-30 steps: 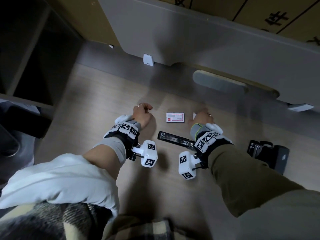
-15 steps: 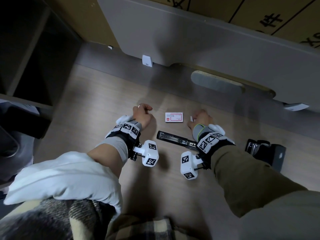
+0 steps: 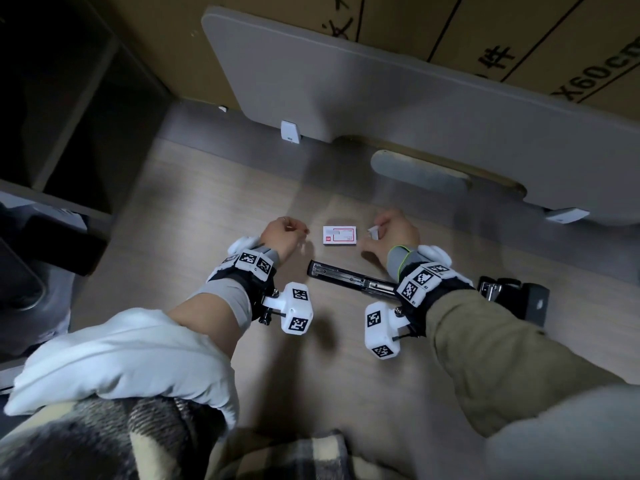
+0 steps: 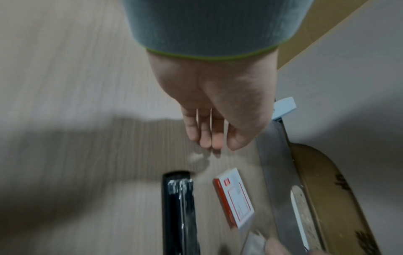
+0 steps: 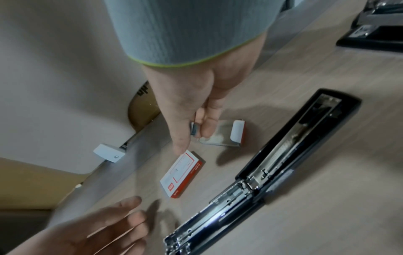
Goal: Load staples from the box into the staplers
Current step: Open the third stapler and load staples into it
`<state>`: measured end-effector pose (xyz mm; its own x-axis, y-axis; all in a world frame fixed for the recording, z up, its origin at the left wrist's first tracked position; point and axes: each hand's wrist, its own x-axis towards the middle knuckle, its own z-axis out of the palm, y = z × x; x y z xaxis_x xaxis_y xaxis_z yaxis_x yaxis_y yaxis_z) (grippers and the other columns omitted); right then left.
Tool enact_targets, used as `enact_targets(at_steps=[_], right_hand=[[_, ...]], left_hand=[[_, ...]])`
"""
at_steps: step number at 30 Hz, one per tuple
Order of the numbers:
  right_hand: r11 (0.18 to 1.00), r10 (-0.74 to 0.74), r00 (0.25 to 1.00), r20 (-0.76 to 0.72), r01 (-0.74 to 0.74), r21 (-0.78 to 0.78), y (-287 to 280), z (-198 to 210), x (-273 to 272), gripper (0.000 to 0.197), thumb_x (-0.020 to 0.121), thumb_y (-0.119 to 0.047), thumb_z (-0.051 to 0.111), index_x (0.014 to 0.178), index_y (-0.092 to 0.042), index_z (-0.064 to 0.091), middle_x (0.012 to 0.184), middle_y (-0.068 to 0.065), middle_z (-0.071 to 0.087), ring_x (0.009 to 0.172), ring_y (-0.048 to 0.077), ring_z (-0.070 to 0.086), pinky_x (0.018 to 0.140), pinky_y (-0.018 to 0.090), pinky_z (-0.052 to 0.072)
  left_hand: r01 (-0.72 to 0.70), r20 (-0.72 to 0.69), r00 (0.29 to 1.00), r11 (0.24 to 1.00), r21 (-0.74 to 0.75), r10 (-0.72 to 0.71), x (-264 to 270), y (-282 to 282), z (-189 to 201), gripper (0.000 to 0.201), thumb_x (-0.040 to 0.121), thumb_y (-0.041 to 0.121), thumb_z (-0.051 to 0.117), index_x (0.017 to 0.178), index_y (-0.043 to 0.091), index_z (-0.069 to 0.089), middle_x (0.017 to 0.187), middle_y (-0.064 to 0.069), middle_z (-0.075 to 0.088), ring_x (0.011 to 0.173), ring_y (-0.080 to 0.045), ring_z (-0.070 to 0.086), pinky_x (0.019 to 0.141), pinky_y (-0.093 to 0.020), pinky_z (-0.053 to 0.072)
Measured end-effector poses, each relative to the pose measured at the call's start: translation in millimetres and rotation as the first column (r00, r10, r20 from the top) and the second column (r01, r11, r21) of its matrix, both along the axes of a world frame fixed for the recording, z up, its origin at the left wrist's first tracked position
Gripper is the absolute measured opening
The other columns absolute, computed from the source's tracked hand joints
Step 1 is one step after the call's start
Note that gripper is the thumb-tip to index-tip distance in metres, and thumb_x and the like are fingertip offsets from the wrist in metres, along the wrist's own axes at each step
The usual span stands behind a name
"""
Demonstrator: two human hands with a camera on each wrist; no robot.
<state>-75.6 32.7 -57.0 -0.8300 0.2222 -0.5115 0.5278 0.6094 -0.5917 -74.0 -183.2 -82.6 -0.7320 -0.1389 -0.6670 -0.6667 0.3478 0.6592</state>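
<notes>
A red-and-white staple box sleeve (image 3: 339,235) (image 5: 183,174) (image 4: 234,198) lies on the wooden desk between my hands. Its inner tray (image 5: 226,136) lies just to the right of it. My right hand (image 5: 193,136) (image 3: 381,233) pinches a short grey strip of staples (image 5: 194,128) over that tray. A long black stapler (image 3: 349,277) (image 5: 283,155) (image 4: 179,207) lies opened flat, its metal channel showing. My left hand (image 3: 294,233) (image 4: 209,143) (image 5: 122,220) hovers left of the box with relaxed fingers and holds nothing.
A second black stapler (image 3: 512,296) (image 5: 375,25) sits on the desk to the right of my right forearm. A grey divider panel (image 3: 381,98) on white feet (image 3: 290,131) runs along the back of the desk. Cardboard boxes (image 3: 519,36) stand behind it.
The right hand has shifted slightly over the tray. The left hand stays in the same spot.
</notes>
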Motion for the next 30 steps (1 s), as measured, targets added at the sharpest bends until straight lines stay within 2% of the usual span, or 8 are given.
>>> enact_targets(at_steps=[4,6,10,15,17,21,25,30], right_hand=[[0.998,0.054,0.998,0.026,-0.054,-0.021,-4,14,13,0.036,0.059,-0.023,0.086,0.072,-0.021,0.053,0.068,-0.007,0.061,0.060,0.015,0.054,0.053,0.022,0.043],[0.991,0.134,0.989,0.056,-0.132,-0.032,-3,20,19,0.036,0.059,-0.025,0.087,0.064,-0.020,0.052,0.061,-0.008,0.060,0.052,0.013,0.055,0.051,0.022,0.041],[0.961,0.250,0.968,0.006,-0.248,-0.125,6,36,46,0.036,0.061,-0.021,0.089,0.068,-0.020,0.054,0.058,-0.006,0.058,0.041,0.012,0.055,0.044,0.020,0.043],[0.933,0.306,0.952,-0.011,-0.302,-0.195,11,43,64,0.027,0.067,-0.004,0.084,0.076,-0.016,0.061,0.060,-0.006,0.058,0.036,-0.002,0.049,0.040,0.012,0.042],[0.929,0.297,0.955,-0.019,-0.293,-0.226,12,42,70,0.027,0.068,-0.001,0.082,0.075,-0.019,0.062,0.063,-0.003,0.060,0.045,0.003,0.053,0.047,0.013,0.047],[0.921,0.313,0.950,0.016,-0.299,-0.251,9,38,78,0.025,0.070,0.001,0.074,0.074,-0.022,0.067,0.068,-0.003,0.069,0.059,0.009,0.061,0.073,0.032,0.059],[0.913,0.299,0.954,0.014,-0.282,-0.295,2,40,83,0.025,0.081,0.004,0.065,0.086,-0.020,0.069,0.066,-0.003,0.066,0.047,0.001,0.059,0.056,0.015,0.051],[0.905,0.261,0.965,0.007,-0.242,-0.350,-8,41,84,0.024,0.077,0.002,0.075,0.078,-0.020,0.066,0.075,0.005,0.073,0.061,0.014,0.066,0.067,0.027,0.054]], left_hand=[[-0.009,-0.056,0.998,0.996,0.094,0.014,21,24,24,0.003,0.089,0.014,0.066,0.089,0.016,0.069,0.085,-0.008,0.070,0.076,-0.020,0.061,0.079,-0.030,0.051],[-0.015,-0.053,0.998,0.979,0.204,0.026,28,34,32,0.015,0.089,0.020,0.071,0.095,0.007,0.069,0.077,-0.009,0.067,0.068,-0.017,0.060,0.071,-0.027,0.052],[0.052,-0.041,0.998,0.956,0.289,-0.041,56,52,50,0.023,0.083,0.029,0.078,0.091,0.008,0.069,0.073,-0.006,0.068,0.062,-0.011,0.062,0.068,-0.024,0.056],[0.053,-0.074,0.997,0.963,0.266,-0.035,80,53,48,0.019,0.084,0.016,0.077,0.090,0.003,0.066,0.072,-0.011,0.066,0.063,-0.017,0.063,0.067,-0.029,0.056],[0.018,-0.058,0.998,0.955,0.296,-0.001,89,55,52,0.015,0.085,0.015,0.075,0.090,0.005,0.064,0.075,-0.013,0.067,0.063,-0.019,0.064,0.068,-0.031,0.057],[0.003,-0.041,0.999,0.934,0.358,0.013,104,58,57,0.019,0.087,0.016,0.074,0.097,0.002,0.067,0.076,-0.011,0.071,0.059,-0.015,0.066,0.061,-0.024,0.057],[-0.020,-0.021,0.999,0.931,0.363,0.030,112,49,57,0.023,0.086,0.013,0.075,0.103,-0.001,0.067,0.081,-0.012,0.071,0.066,-0.017,0.067,0.061,-0.022,0.057],[0.014,-0.003,1.000,0.929,0.369,-0.014,115,36,57,0.017,0.085,0.010,0.076,0.097,0.006,0.065,0.085,-0.012,0.071,0.067,-0.015,0.068,0.063,-0.022,0.058]])
